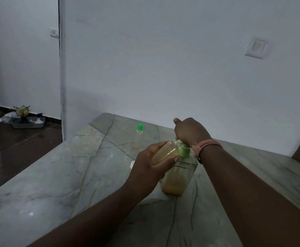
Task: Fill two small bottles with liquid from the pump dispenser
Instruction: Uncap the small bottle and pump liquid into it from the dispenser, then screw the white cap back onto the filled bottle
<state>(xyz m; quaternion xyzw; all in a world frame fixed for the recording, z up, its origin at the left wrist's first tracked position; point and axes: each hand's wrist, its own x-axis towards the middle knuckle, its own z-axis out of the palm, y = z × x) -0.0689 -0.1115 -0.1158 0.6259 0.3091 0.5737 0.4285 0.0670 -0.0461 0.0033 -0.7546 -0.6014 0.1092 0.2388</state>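
A clear pump dispenser (178, 177) with yellow-brown liquid and a green collar stands on the marble counter (56, 184). My right hand (190, 131) sits on top of its pump head, fingers curled down over it. My left hand (149, 166) grips a small clear bottle (165, 152) holding yellowish liquid, tilted on its side with its mouth against the dispenser's green top. A second small bottle (138, 137) with a green cap stands upright farther back on the counter, apart from both hands.
A small white object (132, 164), partly hidden behind my left hand, lies on the counter. The white wall runs along the counter's far edge. To the left, dark floor holds a grey tray (28, 122) with clutter.
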